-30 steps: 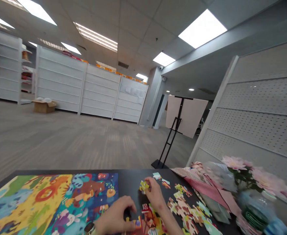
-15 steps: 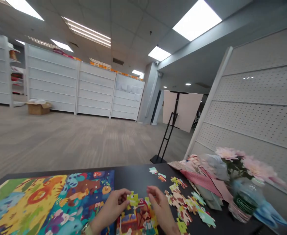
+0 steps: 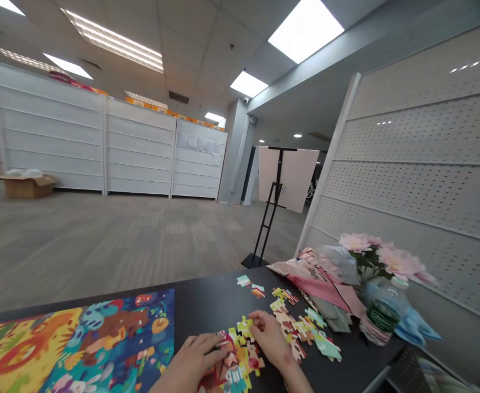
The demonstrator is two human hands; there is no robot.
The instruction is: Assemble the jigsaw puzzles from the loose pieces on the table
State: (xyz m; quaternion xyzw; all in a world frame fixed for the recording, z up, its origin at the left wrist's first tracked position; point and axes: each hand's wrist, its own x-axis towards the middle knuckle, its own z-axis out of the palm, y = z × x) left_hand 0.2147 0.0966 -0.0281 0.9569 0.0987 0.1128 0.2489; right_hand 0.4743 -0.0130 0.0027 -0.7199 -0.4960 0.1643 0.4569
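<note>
A partly joined puzzle (image 3: pixel 234 376) with a cartoon figure lies on the black table, low in the middle of the view. Resting on its left side is my left hand (image 3: pixel 199 357), palm down with the fingers spread. My right hand (image 3: pixel 267 333) is at the upper right edge of the puzzle, its thumb and fingertips pinched at a yellow-green piece (image 3: pixel 245 326). Loose pieces (image 3: pixel 301 327) are heaped to the right of my right hand. Two light blue and red pieces (image 3: pixel 257 290) lie farther back.
Colourful finished pictures (image 3: pixel 117 333) cover the table's left part. On the right are folded cloths (image 3: pixel 325 286), pink flowers (image 3: pixel 391 259) and a clear bottle (image 3: pixel 383 316) with a green label. Beyond the table stand a black easel (image 3: pixel 269 213) and white shelving (image 3: pixel 137 147).
The view has turned right. My left hand has let go of the yellow-green piece and flattened onto the puzzle. My right hand has closed on a piece at the puzzle's upper right edge.
</note>
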